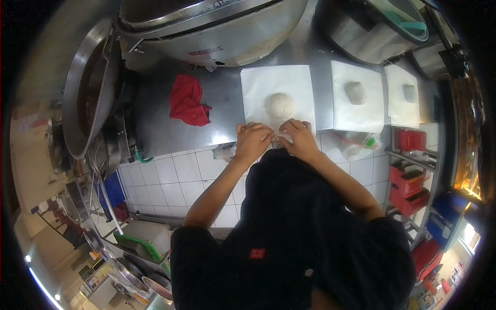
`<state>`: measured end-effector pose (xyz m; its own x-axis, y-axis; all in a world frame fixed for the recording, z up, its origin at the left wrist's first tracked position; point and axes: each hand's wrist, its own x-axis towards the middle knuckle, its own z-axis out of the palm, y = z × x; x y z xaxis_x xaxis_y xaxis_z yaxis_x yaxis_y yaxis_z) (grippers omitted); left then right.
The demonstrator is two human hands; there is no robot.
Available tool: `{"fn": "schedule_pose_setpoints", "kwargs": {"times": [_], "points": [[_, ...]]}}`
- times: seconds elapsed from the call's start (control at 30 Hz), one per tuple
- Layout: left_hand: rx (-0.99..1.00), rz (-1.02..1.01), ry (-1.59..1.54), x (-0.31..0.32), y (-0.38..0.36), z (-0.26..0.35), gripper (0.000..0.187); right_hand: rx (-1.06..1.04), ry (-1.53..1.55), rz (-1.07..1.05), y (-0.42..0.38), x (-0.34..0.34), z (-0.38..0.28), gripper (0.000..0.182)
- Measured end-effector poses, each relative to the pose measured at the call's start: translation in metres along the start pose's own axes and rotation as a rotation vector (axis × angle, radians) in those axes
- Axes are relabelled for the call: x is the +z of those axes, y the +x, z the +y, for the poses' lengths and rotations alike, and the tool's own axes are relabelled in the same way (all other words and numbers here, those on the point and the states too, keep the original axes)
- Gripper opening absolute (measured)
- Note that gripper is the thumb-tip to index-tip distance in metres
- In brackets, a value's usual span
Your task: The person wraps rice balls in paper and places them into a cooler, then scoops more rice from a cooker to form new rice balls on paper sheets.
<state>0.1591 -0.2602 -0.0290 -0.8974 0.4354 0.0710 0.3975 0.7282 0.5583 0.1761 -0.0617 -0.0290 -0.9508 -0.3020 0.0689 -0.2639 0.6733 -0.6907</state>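
A round, pale mound (279,105), which looks like rice or dough, rests on white paper (276,77) on the steel counter. Both hands are at the paper's near edge, just below the mound. My left hand (253,139) has its fingers bent inward, the tips pinched at the paper edge. Opposite it, my right hand (298,137) is likewise curled, its fingertips close to those of the left and pressed at the same edge. The mound is not touched by either hand.
A crumpled red cloth (189,101) lies left on the counter (222,98). Two more white sheets (356,116) (405,113) at right each bear a wrapped lump. Large metal vessels (232,39) (361,36) stand behind; a wide pan (77,103) is far left.
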Motion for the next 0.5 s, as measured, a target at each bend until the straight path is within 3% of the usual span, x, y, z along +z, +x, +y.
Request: {"fn": "schedule_pose_setpoints", "kwargs": {"times": [0.03, 0.17, 0.37, 0.43, 0.5], "points": [[-0.136, 0.009, -0.101, -0.001, 0.003, 0.003, 0.005, 0.002, 0.001, 0.005, -0.001, 0.002, 0.004, 0.016], [-0.208, -0.094, -0.045, -0.009, 0.010, 0.004, 0.006, -0.035, -0.293, 0.051, -0.004, 0.007, 0.021, 0.023], [0.183, 0.290, 0.087, -0.005, 0.014, -0.014, 0.014, 0.075, -0.347, 0.136, -0.008, -0.009, 0.051, 0.012], [-0.093, 0.128, 0.075, -0.004, 0.012, -0.031, 0.019, 0.078, -0.266, 0.159, -0.009, -0.022, 0.065, 0.012], [-0.153, 0.017, 0.023, -0.018, 0.013, -0.040, 0.019, 0.129, -0.089, 0.153, -0.012, -0.029, 0.080, 0.011]]}}
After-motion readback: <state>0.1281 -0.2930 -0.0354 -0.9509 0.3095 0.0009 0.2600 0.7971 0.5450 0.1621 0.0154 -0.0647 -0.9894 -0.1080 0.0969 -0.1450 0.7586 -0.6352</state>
